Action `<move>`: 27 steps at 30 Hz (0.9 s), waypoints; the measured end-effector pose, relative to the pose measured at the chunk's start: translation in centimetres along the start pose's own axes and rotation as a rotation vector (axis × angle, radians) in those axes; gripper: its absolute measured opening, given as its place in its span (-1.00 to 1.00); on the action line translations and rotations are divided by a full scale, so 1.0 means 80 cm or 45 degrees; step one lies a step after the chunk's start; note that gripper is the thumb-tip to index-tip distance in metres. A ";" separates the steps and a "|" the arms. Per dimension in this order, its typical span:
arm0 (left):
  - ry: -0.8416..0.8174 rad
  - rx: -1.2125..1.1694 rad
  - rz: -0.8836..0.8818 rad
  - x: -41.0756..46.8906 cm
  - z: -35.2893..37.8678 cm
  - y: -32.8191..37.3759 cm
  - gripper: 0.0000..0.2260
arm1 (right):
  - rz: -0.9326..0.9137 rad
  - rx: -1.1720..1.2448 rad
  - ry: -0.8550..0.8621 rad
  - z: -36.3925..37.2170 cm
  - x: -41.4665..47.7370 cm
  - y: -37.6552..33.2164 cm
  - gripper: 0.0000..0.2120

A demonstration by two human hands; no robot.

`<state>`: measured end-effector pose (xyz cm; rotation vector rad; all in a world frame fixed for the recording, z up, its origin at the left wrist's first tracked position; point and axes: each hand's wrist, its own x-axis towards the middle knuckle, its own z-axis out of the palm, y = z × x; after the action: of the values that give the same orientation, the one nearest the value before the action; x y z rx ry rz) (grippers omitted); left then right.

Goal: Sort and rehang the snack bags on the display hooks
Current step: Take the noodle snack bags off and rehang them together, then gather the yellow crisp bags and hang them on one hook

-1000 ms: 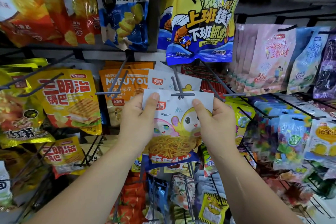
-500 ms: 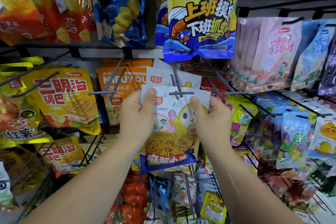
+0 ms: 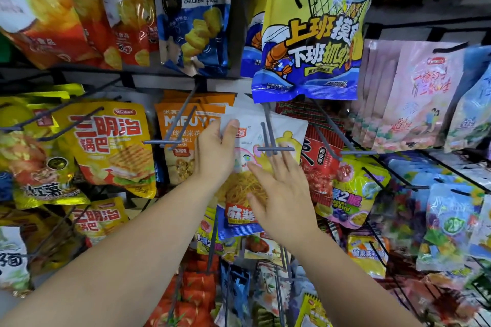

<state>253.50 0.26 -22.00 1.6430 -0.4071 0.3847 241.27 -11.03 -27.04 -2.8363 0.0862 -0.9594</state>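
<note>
Left hand [image 3: 215, 151] pinches the upper left corner of the white snack bag [image 3: 255, 138]. The right hand [image 3: 281, 194], which gripped the other corner half a second ago, now lies flat on the bag with fingers spread. The bag hangs on the hook [image 3: 268, 138], behind the crossbar. Neighbouring labels: "MIFUYO" orange bag [image 3: 183, 125] at left and "WHEAT CHICKEN PIECE" bag [image 3: 194, 8] above.

Wall rack [image 3: 148, 79], grey wire hooks in upper and lower rows.
Centre hook [image 3: 275, 149], twin prongs with crossbar: white noodle bag [image 3: 249, 141] hangs on it, with another white bag behind.
Next hook left [image 3: 170, 141]: orange MIFUYO bags [image 3: 183, 127].
Further left: yellow sandwich-crisp bag [image 3: 111, 146].
Just right of centre: red bag [image 3: 322, 156].
Upper row: blue chicken-piece bag [image 3: 194, 16], yellow shrimp bag [image 3: 310, 42].
Far right: pink bags [image 3: 419, 93], one behind another.
</note>
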 end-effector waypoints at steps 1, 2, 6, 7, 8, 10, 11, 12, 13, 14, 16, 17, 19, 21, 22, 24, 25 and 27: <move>-0.031 0.036 0.003 -0.001 -0.005 0.001 -0.61 | -0.002 -0.051 -0.050 0.000 0.004 0.001 -0.44; -0.077 0.102 0.014 -0.004 -0.012 0.001 -0.68 | 0.002 -0.089 -0.082 0.000 0.008 0.002 -0.43; -0.103 0.522 0.014 -0.025 -0.053 -0.006 -0.78 | 0.049 -0.108 -0.158 0.006 0.014 0.002 -0.37; -0.102 0.487 -0.014 -0.032 -0.065 -0.010 -0.79 | 0.060 -0.079 -0.170 0.009 0.014 0.000 -0.36; -0.107 0.431 -0.054 -0.042 -0.077 -0.011 -0.82 | 0.073 -0.041 -0.169 0.011 0.014 -0.002 -0.35; -0.103 0.435 -0.100 -0.059 -0.104 -0.014 -0.88 | 0.091 0.046 -0.135 0.015 0.013 -0.009 -0.37; -0.093 0.473 -0.117 -0.068 -0.118 -0.016 -0.88 | 0.081 0.099 -0.098 0.017 0.012 -0.015 -0.39; -0.070 0.506 -0.146 -0.074 -0.132 -0.019 -0.88 | 0.050 0.153 -0.049 0.020 0.009 -0.022 -0.42; -0.043 0.541 -0.184 -0.079 -0.147 -0.024 -0.87 | 0.006 0.200 -0.002 0.024 0.007 -0.030 -0.46; -0.018 0.571 -0.212 -0.083 -0.162 -0.031 -0.85 | -0.036 0.234 0.032 0.029 0.005 -0.039 -0.49; 0.024 0.571 -0.234 -0.084 -0.192 -0.041 -0.85 | -0.080 0.267 0.056 0.039 0.005 -0.057 -0.51; 0.046 0.557 -0.235 -0.081 -0.206 -0.045 -0.88 | -0.081 0.282 0.057 0.044 0.007 -0.067 -0.50; 0.107 0.539 -0.220 -0.070 -0.232 -0.049 -0.89 | -0.081 0.330 0.068 0.051 0.014 -0.088 -0.53; 0.170 0.541 -0.202 -0.054 -0.260 -0.058 -0.87 | -0.105 0.396 0.052 0.058 0.022 -0.111 -0.56; 0.194 0.552 -0.198 -0.045 -0.272 -0.063 -0.85 | -0.115 0.431 0.016 0.060 0.027 -0.125 -0.55; 0.221 0.587 -0.217 -0.025 -0.296 -0.074 -0.73 | -0.076 0.547 -0.113 0.062 0.044 -0.155 -0.54; 0.226 0.583 -0.229 -0.015 -0.305 -0.077 -0.69 | -0.028 0.631 -0.194 0.060 0.055 -0.170 -0.53; 0.215 0.559 -0.218 0.005 -0.321 -0.079 -0.59 | 0.104 0.782 -0.271 0.060 0.082 -0.198 -0.46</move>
<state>256.53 26.40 -24.62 2.0356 -0.0519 0.5045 249.48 4.54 -24.40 -2.3208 -0.1001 -0.5377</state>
